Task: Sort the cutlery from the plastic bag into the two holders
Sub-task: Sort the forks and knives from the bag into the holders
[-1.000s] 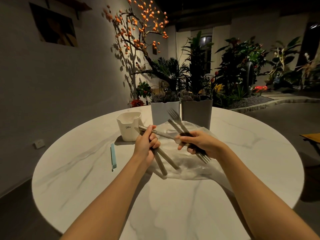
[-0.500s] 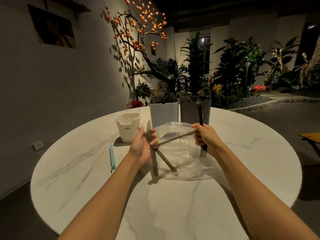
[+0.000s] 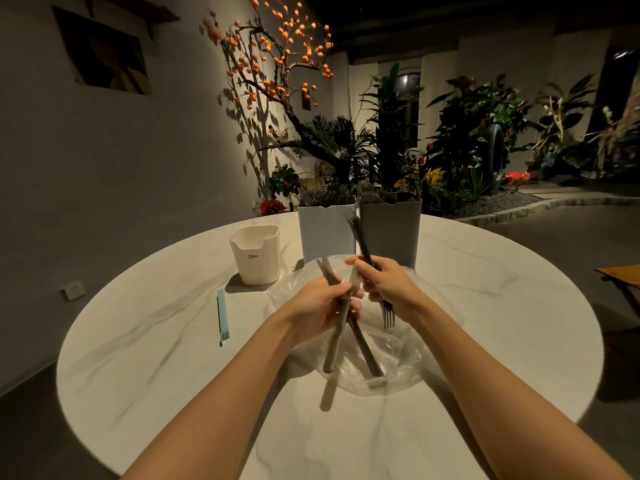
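My left hand [image 3: 320,304] grips two knives [image 3: 363,348] that cross below my fingers, handles pointing down toward me. My right hand [image 3: 389,285] holds two forks [image 3: 362,237], one with tines up and one with tines hanging down below my palm, and its fingertips also touch a pale piece at the top of the knives. Both hands hover over the crumpled clear plastic bag [image 3: 408,362] on the table. Behind them stand two holders full of cutlery, a light grey one [image 3: 325,230] and a darker grey one [image 3: 393,230].
A cream cup [image 3: 258,258] marked CRBW stands left of the holders. A light blue bag clip [image 3: 222,315] lies on the round marble table [image 3: 156,358] at the left. Plants and a wall lie beyond the table's far edge.
My left hand has turned the knives more upright and moved right. My right hand has come closer to it, so the hands now meet above the bag.
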Demonstrator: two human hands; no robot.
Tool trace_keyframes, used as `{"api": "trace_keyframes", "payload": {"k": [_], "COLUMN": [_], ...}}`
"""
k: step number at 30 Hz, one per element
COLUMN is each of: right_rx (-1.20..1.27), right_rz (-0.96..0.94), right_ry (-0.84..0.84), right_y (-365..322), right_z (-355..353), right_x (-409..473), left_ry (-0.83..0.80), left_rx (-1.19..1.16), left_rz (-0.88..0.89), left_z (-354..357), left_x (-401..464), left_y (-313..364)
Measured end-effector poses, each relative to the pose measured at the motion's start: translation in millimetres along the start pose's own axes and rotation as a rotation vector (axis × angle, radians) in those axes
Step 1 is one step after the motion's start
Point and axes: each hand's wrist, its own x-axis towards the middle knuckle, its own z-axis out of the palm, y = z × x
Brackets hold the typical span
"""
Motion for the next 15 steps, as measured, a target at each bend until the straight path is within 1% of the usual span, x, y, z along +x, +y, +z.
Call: {"api": "trace_keyframes", "payload": {"k": [3,7,10,12,15], "right_rx": [0.040,0.225,0.368,0.354,0.230], "right_rz": [0.026,0.104,0.149,0.151,0.147], "right_ry": [-0.027,-0.136,-0.221,-0.297,-0.418], "right_y": [-0.9,-4.3,-7.8,-8.4,-7.5], "right_z": [-1.8,-5.8,-7.9,-9.1,-8.4], "right_x": [-0.1,-0.5,-2.5,-4.0,-5.5], "left_ry": [-0.019,0.093,0.193,0.229,0.245], "left_rx": [-0.136,-0.266,-0.282,-0.288,-0.283], "left_rz": [0.005,0.041,0.109,0.145,0.180], "left_z": [3.3,-3.9,-8.4,-8.9,-7.3], "left_x": [1.6,7.6,9.5,9.8,11.1], "left_y": [1.3,3.0,2.3,1.7,1.4]}}
